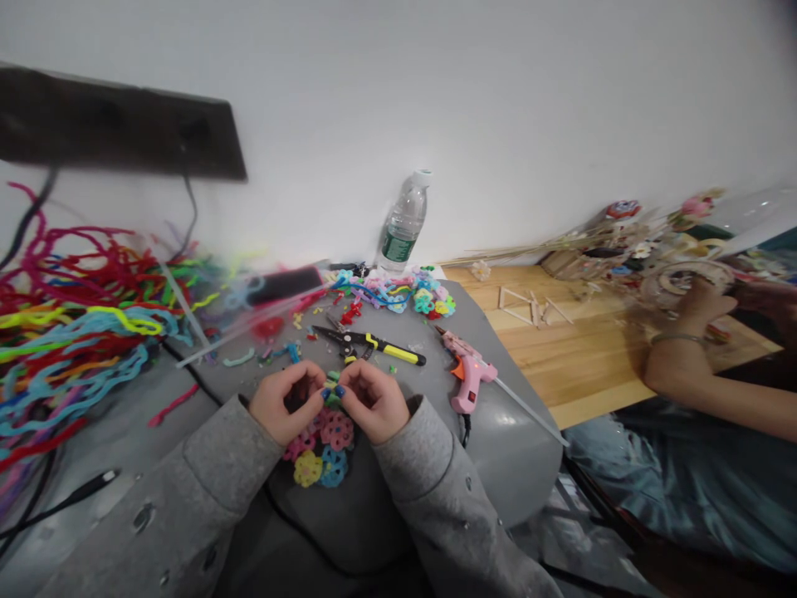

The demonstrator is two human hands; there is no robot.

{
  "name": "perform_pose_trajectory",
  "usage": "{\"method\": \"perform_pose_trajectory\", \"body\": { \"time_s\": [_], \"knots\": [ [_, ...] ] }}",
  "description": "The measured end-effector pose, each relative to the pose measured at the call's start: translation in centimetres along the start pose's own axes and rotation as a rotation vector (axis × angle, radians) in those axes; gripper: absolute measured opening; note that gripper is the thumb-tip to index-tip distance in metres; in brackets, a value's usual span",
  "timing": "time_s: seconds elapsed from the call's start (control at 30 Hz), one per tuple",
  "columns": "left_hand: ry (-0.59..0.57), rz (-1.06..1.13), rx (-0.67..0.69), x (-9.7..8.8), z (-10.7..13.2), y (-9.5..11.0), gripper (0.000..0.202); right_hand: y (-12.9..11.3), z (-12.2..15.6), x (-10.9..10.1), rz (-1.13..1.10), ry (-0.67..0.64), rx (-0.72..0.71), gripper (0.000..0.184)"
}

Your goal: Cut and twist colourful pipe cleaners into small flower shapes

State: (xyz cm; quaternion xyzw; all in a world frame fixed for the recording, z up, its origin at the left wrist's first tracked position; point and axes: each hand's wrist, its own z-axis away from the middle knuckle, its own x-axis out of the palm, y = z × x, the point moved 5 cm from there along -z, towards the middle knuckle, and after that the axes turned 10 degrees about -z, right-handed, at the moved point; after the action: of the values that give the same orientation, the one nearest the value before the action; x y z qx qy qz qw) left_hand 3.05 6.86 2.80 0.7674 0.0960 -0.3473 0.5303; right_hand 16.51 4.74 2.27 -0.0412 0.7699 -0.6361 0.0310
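My left hand (pixel 287 402) and my right hand (pixel 372 402) meet over a grey rounded surface (pixel 510 432), fingers pinched together on a small green pipe-cleaner piece (pixel 333 389) between them. Both wrists are in grey sleeves. Just below the hands lie finished pipe-cleaner flowers (pixel 324 453) in pink, yellow and blue. Black and yellow pliers (pixel 374 343) lie just beyond my fingers.
A pink glue gun (pixel 468 378) lies to the right. More coloured flowers (pixel 404 295) and a water bottle (pixel 404 220) sit at the back. A heap of loose pipe cleaners (pixel 68 332) fills the left. Another person's arm (pixel 703 365) works over a wooden table (pixel 579 349) at right.
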Motion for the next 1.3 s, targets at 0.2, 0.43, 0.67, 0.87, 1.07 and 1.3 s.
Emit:
{"method": "perform_pose_trajectory", "body": {
  "time_s": [0.2,0.43,0.67,0.87,1.07,1.3],
  "knots": [
    [-0.013,-0.022,-0.006,0.1,0.0,-0.1,0.012,0.0,0.0,0.0,0.013,-0.014,0.003,0.010],
    [0.011,-0.018,-0.002,0.0,0.0,0.1,0.010,0.0,0.1,0.0,0.033,-0.018,-0.006,0.007],
    [0.018,0.001,-0.001,-0.1,-0.1,0.3,0.008,0.1,0.1,-0.1,0.008,0.001,0.005,0.007],
    [0.004,0.061,-0.001,0.1,0.0,-0.3,0.010,0.4,-0.1,-0.3,-0.096,0.023,0.043,0.011],
    [-0.057,0.123,-0.002,0.1,0.1,-0.9,0.013,0.6,0.0,-0.3,-0.122,0.011,0.044,0.013],
    [-0.049,0.120,-0.017,0.2,0.0,-0.8,0.017,0.7,-0.1,-0.3,-0.124,-0.006,0.051,0.017]
  ]
}}
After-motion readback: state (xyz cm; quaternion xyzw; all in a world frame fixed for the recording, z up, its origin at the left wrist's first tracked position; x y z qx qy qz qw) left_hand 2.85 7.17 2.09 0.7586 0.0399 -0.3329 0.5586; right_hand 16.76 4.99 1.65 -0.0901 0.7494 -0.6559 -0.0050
